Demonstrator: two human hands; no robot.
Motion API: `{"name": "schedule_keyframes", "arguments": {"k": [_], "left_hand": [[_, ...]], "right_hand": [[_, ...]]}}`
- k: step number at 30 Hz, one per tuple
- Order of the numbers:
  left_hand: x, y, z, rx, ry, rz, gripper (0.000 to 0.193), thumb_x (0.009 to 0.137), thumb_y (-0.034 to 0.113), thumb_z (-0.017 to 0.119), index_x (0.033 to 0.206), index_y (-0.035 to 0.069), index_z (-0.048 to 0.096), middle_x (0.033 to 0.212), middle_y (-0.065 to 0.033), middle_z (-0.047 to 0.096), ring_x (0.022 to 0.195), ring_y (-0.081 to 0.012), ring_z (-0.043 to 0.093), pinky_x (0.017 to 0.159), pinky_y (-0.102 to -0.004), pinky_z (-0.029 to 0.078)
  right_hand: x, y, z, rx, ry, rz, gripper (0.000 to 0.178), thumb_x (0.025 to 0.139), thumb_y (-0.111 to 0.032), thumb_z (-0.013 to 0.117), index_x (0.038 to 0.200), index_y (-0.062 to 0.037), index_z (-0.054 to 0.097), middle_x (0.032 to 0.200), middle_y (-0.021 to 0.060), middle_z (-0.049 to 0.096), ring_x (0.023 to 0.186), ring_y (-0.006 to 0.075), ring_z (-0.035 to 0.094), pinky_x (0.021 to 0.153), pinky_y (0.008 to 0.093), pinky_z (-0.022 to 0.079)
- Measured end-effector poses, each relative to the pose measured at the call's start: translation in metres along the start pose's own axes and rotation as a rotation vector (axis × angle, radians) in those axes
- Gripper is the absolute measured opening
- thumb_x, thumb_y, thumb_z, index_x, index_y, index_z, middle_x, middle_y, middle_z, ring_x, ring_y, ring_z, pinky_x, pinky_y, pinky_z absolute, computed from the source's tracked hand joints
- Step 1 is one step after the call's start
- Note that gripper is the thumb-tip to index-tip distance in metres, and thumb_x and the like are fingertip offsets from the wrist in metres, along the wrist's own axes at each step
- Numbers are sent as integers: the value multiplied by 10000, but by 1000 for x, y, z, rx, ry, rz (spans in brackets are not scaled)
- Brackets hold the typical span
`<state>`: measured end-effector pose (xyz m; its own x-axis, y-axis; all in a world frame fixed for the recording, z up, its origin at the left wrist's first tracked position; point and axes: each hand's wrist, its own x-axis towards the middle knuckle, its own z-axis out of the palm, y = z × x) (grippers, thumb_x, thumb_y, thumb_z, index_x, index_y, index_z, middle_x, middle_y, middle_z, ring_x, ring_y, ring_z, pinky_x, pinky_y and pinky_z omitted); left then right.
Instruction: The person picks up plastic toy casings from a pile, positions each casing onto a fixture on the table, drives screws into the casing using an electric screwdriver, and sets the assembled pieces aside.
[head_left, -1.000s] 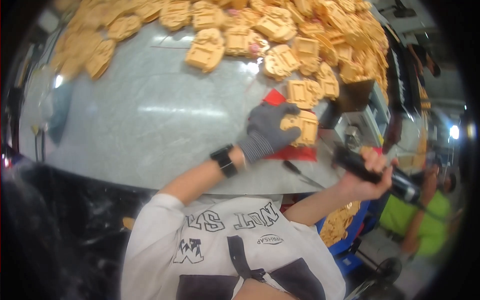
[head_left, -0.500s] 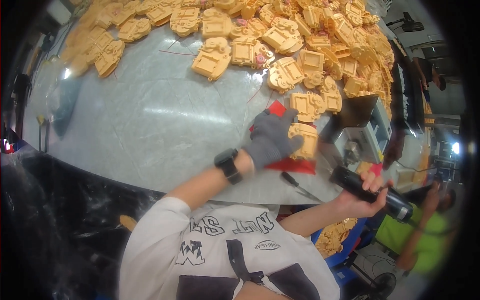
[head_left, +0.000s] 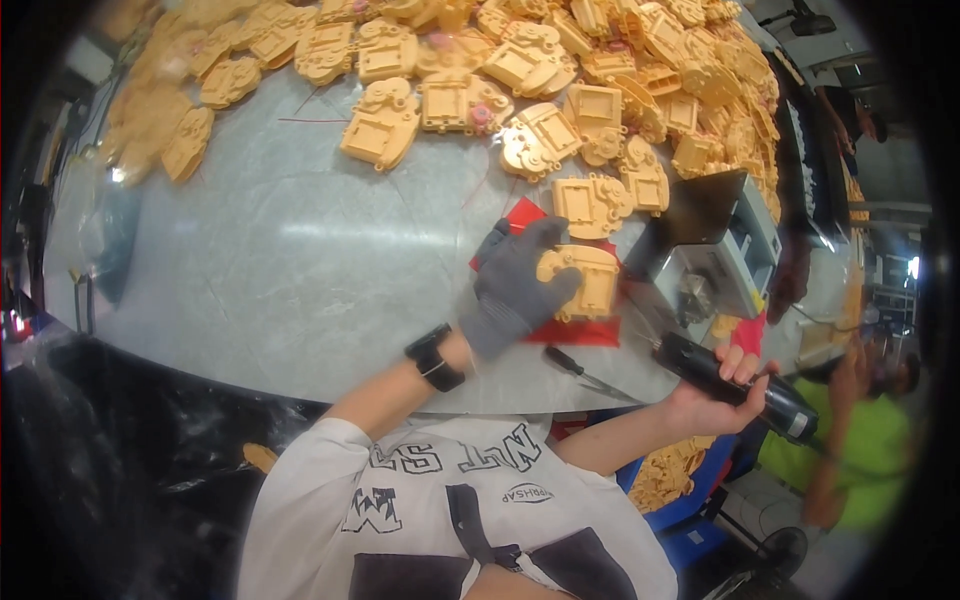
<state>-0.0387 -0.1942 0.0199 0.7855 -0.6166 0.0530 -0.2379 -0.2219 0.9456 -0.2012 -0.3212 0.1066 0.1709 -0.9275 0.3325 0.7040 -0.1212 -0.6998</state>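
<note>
My left hand [head_left: 512,290], in a grey glove, grips the left side of a yellow plastic housing [head_left: 592,282] between thumb and fingers. The housing lies with its square recess facing up on a red sheet [head_left: 585,333]. In my bare right hand [head_left: 712,402] is a black electric screwdriver [head_left: 695,363], held nearly level. Its bit end points left toward the housing and stays apart from it. Just beyond the held piece, a second yellow housing [head_left: 588,205] rests at the sheet's far edge. A black-handled tool with a thin blade [head_left: 566,360] lies nearer to me.
Many yellow housings [head_left: 690,85] are heaped along the table's far side. A grey box-shaped device [head_left: 748,235] with a dark raised panel stands right of the sheet. Below the table's right edge is a blue bin [head_left: 640,480] of yellow parts. Someone in bright green [head_left: 865,450] is at the right.
The view has shifted slightly, so the table's things sit further left. My left hand keeps its grip on the housing, and my right hand still holds the electric screwdriver.
</note>
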Motion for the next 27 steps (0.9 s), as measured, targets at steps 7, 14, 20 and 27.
{"name": "schedule_keyframes", "arguments": {"k": [7, 14, 20, 27], "left_hand": [[1, 2, 3, 24, -1, 35, 495, 685, 243, 640, 1139, 73, 539, 941, -81, 616, 850, -217, 567, 1039, -385, 279], [3, 15, -10, -63, 5, -2, 479, 702, 249, 640, 1129, 52, 549, 972, -127, 610, 882, -254, 581, 901, -355, 411], [-2, 69, -91, -569, 298, 2, 438, 826, 229, 555, 1175, -27, 493, 1073, -127, 553, 967, -175, 545, 822, -299, 455], [-246, -83, -356, -433, 533, -340, 465, 891, 217, 485, 1209, -112, 399, 977, -233, 593, 675, -218, 635, 544, -248, 524]], "right_hand": [[5, -9, -7, -30, 30, -25, 277, 854, -171, 502, 1106, -56, 483, 644, -3, 385, 555, 107, 393, 624, 281, 355], [-1, -3, 1, -2, 12, -2, 311, 835, -171, 519, 1120, -54, 472, 648, 7, 408, 554, 117, 405, 600, 291, 353], [-1, -19, 2, 43, 12, -1, 312, 817, -149, 530, 1110, -58, 472, 647, 15, 415, 552, 123, 412, 578, 292, 342], [-8, -26, -22, -78, 73, -42, 299, 815, -148, 527, 1096, -72, 457, 651, 16, 421, 549, 129, 418, 595, 299, 362]]}}
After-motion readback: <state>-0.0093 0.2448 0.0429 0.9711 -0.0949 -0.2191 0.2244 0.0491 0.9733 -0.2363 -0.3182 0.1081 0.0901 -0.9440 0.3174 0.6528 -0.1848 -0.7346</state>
